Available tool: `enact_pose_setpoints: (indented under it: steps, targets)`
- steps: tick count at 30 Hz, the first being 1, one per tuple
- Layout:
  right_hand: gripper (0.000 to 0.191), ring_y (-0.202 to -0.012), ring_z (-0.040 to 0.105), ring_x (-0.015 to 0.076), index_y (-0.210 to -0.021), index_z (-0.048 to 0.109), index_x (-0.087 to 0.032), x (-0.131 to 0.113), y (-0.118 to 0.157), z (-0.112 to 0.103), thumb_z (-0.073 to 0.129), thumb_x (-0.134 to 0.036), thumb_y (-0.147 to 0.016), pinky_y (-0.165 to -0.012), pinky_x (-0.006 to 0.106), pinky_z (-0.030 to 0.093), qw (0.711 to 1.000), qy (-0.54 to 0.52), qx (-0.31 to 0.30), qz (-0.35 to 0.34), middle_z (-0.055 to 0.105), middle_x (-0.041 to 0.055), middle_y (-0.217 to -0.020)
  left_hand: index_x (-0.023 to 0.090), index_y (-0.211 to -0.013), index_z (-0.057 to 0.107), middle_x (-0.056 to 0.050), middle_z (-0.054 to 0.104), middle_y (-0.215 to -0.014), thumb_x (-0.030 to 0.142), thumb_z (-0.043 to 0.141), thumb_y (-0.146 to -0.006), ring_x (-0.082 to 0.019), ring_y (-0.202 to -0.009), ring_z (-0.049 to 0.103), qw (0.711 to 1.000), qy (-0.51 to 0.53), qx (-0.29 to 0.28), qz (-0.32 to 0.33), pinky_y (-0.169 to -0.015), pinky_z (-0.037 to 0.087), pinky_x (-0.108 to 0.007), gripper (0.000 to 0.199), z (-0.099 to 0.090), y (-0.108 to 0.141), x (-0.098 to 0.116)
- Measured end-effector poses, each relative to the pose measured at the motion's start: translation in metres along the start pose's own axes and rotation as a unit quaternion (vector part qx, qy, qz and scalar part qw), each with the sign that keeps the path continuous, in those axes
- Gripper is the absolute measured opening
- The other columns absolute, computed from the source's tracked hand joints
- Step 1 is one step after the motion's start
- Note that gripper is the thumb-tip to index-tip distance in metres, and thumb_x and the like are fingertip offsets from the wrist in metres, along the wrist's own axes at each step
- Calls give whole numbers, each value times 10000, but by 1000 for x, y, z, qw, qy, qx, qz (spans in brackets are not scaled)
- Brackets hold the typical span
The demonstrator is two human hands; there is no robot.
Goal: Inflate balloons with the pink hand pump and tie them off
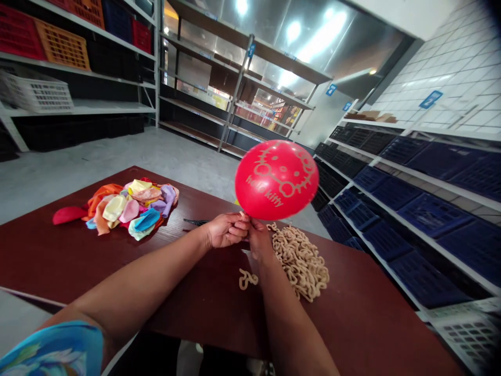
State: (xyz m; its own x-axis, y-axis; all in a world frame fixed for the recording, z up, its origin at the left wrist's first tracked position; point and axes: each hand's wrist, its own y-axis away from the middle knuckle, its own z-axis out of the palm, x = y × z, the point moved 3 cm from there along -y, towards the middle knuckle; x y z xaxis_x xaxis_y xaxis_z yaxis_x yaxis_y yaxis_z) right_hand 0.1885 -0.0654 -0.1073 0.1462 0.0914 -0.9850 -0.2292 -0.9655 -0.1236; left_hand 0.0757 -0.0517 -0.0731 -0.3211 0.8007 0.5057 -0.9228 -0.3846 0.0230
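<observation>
A red inflated balloon [274, 180] with a tan cat-face print and lettering stands above my two hands over the table. My left hand [229, 230] is closed at the balloon's neck, fingers pinched together. Right beside it my right hand [259, 237] also grips the neck from the other side; its fingertips are partly hidden. Behind my right forearm lies a heap of tan curly strands [301, 261]. One loose tan strand [247, 279] rests apart from the heap, left of that forearm. A dark slender tool [193, 222] lies partly behind my left hand.
On the left of the brown table [188, 292] is a pile of uninflated, many-coloured balloons [133, 206]. Shelves with dark blue crates [422, 219] line the right side. Coloured crates [62, 44] and a white basket [37, 91] fill shelves at the left.
</observation>
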Motion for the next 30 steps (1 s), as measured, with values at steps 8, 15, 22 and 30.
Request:
enact_pose_setpoints:
  steps: [8,15,22,30]
  targets:
    - [275,-358,361,57,-657,609,-164,-9,3,-6,697,-410,-575,-356,201,263,993,-69,73,56,508,-60,-460,181,-667,369,86,211,-494,308,444,-827,-31,-348,134,930,-267,234,99,-355,76,-163,218,-20,-4,13]
    - [251,-382,380,55,-754,627,-173,-23,11,2,651,-403,-657,-372,195,293,997,-78,-10,13,515,-54,-505,172,-625,482,-6,469,-581,401,300,-872,-108,-531,422,652,-659,313,205,-518,310,-228,383,-32,-2,26]
    - [179,-622,524,114,-865,651,-229,-36,13,-4,550,-345,-774,-571,248,456,976,127,-41,-172,579,20,-776,183,-713,512,-24,533,-661,391,240,-894,-132,-617,478,573,-736,301,201,-587,336,-233,387,-30,-4,21]
    - [140,-799,553,141,-878,624,-220,-44,18,-10,508,-279,-826,-749,281,446,938,217,1,-272,595,32,-865,176,-740,519,-59,579,-711,355,252,-906,-148,-647,517,522,-776,296,195,-613,342,-245,362,-23,-8,15]
